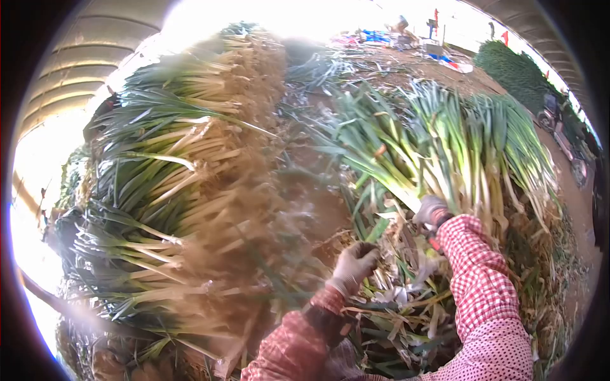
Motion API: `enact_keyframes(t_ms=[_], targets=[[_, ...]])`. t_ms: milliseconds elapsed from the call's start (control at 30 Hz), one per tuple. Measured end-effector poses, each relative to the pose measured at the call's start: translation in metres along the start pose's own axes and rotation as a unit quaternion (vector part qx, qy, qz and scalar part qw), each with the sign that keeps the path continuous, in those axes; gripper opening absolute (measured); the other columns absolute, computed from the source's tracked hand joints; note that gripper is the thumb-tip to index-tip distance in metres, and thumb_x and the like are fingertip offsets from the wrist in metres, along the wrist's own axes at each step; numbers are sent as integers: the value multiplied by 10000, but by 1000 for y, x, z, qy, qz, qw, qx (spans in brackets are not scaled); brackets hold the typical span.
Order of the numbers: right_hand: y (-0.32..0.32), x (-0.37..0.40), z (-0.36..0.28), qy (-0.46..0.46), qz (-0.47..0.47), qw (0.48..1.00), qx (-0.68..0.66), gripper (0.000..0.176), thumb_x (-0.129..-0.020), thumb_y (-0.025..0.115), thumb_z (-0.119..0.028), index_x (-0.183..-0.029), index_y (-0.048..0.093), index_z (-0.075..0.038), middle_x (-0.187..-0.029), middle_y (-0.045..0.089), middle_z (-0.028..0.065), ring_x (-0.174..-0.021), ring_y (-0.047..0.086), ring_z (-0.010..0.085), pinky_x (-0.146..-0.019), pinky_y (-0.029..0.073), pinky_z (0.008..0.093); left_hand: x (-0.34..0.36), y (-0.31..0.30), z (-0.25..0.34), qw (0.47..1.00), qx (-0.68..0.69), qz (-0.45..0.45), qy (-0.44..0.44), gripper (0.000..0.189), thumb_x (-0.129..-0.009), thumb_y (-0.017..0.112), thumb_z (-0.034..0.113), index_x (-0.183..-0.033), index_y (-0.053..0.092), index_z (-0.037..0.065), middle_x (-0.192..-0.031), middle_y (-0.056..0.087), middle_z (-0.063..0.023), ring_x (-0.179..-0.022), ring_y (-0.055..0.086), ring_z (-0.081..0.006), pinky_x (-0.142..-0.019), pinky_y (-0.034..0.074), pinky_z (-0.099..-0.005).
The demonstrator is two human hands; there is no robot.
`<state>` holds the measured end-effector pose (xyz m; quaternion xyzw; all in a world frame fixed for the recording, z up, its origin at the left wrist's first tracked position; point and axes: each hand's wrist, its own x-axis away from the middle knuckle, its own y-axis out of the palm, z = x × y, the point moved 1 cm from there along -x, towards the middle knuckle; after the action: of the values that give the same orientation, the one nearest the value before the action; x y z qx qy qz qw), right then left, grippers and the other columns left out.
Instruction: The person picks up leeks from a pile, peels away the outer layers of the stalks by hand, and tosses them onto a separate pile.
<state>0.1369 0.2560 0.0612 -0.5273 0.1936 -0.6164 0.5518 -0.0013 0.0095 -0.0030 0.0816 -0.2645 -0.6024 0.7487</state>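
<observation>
My right hand (432,213), in a grey glove, is closed around the pale lower end of a green onion stalk (395,184), whose leaves fan out up and to the left. Just beyond it stands a thick row of green onions (473,146), green tops up and white ends down. Lower and to the left, my left hand (354,268) wears a light glove, its fingers curled together. A short green leaf piece (378,230) sticks up right at its fingertips. Torn leaves and peeled skins (403,289) lie under both hands.
A long pile of green onions (184,159) runs along the left, pale root ends facing the middle. Bare soil (311,209) lies between the piles. Far off are blue and white bags (375,37), another green heap (515,70) and a parked scooter (562,136).
</observation>
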Motion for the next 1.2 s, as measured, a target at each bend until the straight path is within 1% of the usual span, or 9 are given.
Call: enact_keyframes(t_ms=[67,100,233,400,600,667,767,1067,1200], targets=[[6,18,-4,10,20,1000,22,472,-787,661,-326,-1180,633,-65,-1148,645,168,-1061,633,269,-906,497,359,-1,-1,22,994,100,21,-44,253,-875,665,195,-1042,620,9,-795,630,-43,-647,597,-119,-563,507,-253],[41,20,-114,-47,94,985,-138,467,-746,649,-321,-1123,656,-47,-1095,665,169,-1039,640,284,-911,490,345,25,-85,60,997,-10,69,-33,238,-862,672,182,-1019,617,11,-774,618,-41,-625,582,-114,-565,509,-264],[18,121,-121,-195,95,852,-477,432,-822,585,-387,-1076,629,-40,-909,670,223,-861,657,348,-777,514,424,-15,-113,39,995,-74,-17,65,519,-857,643,465,-1115,572,20,-950,622,-103,-964,593,-242,-801,520,-445],[95,207,-142,-288,251,824,-418,325,-881,573,-305,-1011,579,-7,-712,629,196,-671,644,336,-621,507,418,-29,-103,53,975,222,-5,3,399,-941,541,407,-1050,553,24,-747,536,-46,-672,532,-196,-665,503,-337],[217,272,-101,-277,79,779,-556,362,-981,455,-333,-1041,592,-4,-680,626,106,-534,639,210,-568,516,335,17,-136,111,944,278,113,137,267,-998,452,323,-880,506,90,-574,352,89,-451,316,-47,-407,344,-188],[272,274,-98,-271,80,866,-413,518,-894,565,-456,-1154,585,-8,-879,670,193,-836,676,291,-785,519,384,24,-145,112,951,257,101,135,275,-996,453,354,-887,506,107,-543,315,88,-430,286,-45,-377,326,-193],[210,265,-99,-247,-193,922,-228,634,-786,669,-488,-1166,569,9,-1005,651,240,-984,633,346,-880,480,409,35,-136,115,956,228,63,172,296,-984,471,391,-968,521,100,-540,301,84,-430,282,-38,-377,329,-198],[106,148,-140,-317,186,814,-450,549,-854,626,-394,-1267,526,-47,-1161,616,177,-1053,602,288,-944,470,367,42,-142,105,955,174,190,150,299,-976,511,359,-1039,526,66,-582,317,79,-477,301,-40,-435,328,-198],[28,23,-155,-126,236,871,-412,366,-883,604,-287,-1179,584,-72,-1060,658,172,-956,643,330,-826,519,397,30,-144,97,952,72,282,92,187,-953,571,283,-945,566,96,-572,367,71,-445,330,-49,-398,320,-213]])
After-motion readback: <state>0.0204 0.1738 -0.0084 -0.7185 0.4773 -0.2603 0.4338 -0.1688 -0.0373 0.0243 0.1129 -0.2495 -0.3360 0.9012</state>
